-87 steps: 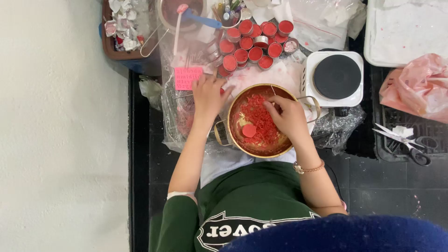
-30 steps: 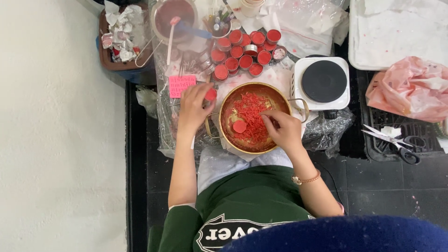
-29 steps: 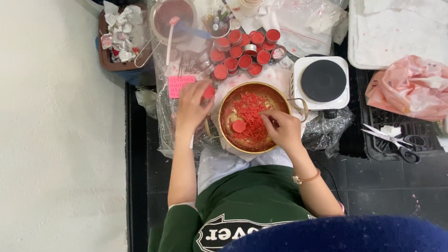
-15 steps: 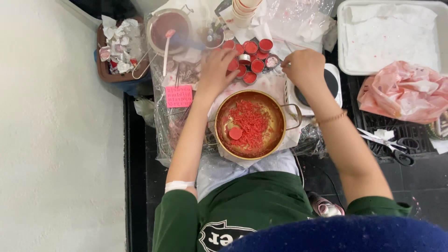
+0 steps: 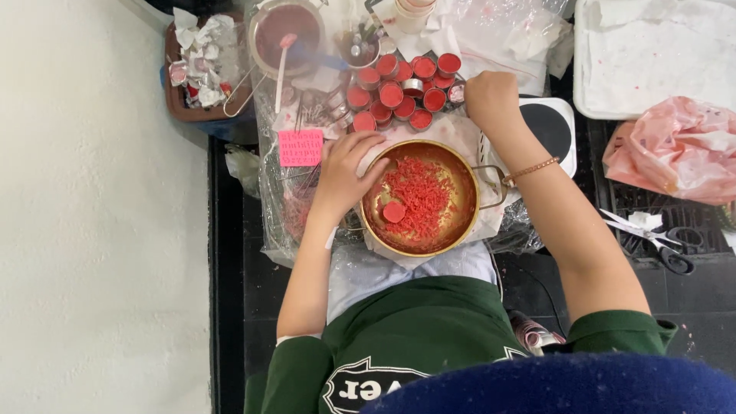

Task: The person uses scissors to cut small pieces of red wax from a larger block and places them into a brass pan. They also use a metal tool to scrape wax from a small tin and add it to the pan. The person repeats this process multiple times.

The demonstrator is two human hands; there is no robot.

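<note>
Hands — left hand point(image 5: 346, 172) on pan rim point(image 5: 369, 230), right hand point(image 5: 491, 100) by tins point(image 5: 399, 96).

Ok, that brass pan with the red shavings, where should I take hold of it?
By the wire loop handle on the right side of the brass pan, coming in from the right. It sticks out clear of the rim, while the left hand already rests on the left rim and the right hand is up by the small red tins.

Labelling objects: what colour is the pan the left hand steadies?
Gold, brass-like pan, holding red shavings; the left hand rests on its rim. Head view.
</note>
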